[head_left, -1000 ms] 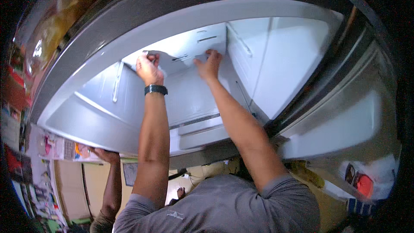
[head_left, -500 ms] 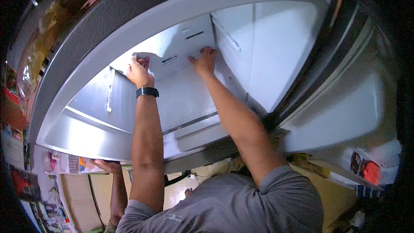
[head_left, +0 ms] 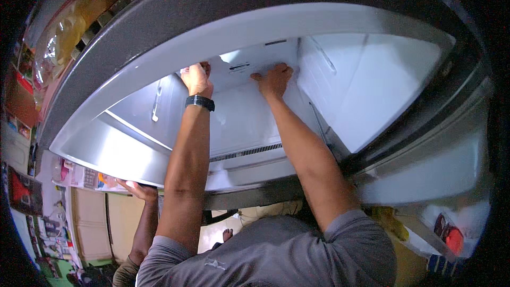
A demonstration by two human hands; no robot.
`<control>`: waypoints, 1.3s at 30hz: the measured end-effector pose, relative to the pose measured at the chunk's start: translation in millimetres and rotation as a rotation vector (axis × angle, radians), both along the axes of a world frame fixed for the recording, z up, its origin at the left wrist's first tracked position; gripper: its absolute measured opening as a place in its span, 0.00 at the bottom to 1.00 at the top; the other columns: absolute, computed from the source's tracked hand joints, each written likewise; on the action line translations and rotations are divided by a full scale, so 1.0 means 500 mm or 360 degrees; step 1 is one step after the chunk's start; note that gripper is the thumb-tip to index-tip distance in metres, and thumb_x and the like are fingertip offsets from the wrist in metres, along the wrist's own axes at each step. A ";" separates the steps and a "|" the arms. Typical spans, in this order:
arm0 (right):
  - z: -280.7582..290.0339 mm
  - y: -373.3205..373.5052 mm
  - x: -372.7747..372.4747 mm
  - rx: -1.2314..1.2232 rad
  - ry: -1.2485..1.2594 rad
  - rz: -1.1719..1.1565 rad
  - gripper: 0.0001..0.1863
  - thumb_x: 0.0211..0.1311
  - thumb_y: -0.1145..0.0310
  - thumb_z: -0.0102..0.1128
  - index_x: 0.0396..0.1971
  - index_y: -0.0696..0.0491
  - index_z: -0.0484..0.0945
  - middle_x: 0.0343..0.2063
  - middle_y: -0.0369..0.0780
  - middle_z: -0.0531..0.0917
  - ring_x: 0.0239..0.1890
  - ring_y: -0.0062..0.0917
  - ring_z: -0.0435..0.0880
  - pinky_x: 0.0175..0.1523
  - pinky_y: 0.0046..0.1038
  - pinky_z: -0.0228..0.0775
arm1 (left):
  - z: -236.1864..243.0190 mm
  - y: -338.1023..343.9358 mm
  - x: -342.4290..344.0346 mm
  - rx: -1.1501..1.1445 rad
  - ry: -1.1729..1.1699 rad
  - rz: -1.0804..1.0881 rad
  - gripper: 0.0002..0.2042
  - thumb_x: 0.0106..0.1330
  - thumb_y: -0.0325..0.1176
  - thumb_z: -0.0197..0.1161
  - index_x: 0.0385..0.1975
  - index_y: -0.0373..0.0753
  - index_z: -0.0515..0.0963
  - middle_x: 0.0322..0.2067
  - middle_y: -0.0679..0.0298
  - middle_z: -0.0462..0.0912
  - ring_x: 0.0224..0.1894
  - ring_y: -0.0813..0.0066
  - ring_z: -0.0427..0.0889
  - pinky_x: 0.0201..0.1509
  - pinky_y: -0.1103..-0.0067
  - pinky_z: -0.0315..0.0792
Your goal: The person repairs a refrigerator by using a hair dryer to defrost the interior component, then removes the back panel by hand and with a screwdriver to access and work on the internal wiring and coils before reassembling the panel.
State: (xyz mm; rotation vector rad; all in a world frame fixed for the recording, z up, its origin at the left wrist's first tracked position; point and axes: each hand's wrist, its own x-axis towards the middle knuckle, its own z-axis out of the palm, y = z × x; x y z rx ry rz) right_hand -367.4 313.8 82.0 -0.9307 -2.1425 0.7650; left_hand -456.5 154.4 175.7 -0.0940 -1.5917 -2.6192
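Note:
Both my arms reach into the white compartment of a fridge (head_left: 239,122). My left hand (head_left: 196,81), with a black watch (head_left: 200,102) on its wrist, is closed at the left side of the white slotted back panel (head_left: 231,78). What its curled fingers hold there is hidden. To the right, my right hand (head_left: 275,81) rests against the lower right part of that panel, thumb apart from the bent fingers, with nothing visible in it. A narrow slot (head_left: 239,67) in the panel shows between my hands.
Another person's hand (head_left: 139,189) supports the compartment's front lower edge at left. An open door (head_left: 425,175) stands at right. A dark grille (head_left: 247,152) runs along the compartment's front. Shelves of small items (head_left: 56,236) stand at far left; plastic bags (head_left: 58,48) hang at upper left.
The view has shifted, so the compartment appears lower and further right. My left hand stays closed at the panel's left side; my right hand stays against the panel.

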 end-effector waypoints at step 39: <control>0.100 0.020 0.052 0.0509 0.0501 0.0104 0.55 0.41 0.66 0.80 0.69 0.56 0.55 0.65 0.57 0.62 0.69 0.53 0.57 0.72 0.47 0.53 | -0.232 0.044 0.045 -0.1136 0.0336 0.0275 0.58 0.59 0.53 0.71 0.72 0.28 0.34 0.67 0.23 0.38 0.72 0.34 0.44 0.73 0.57 0.49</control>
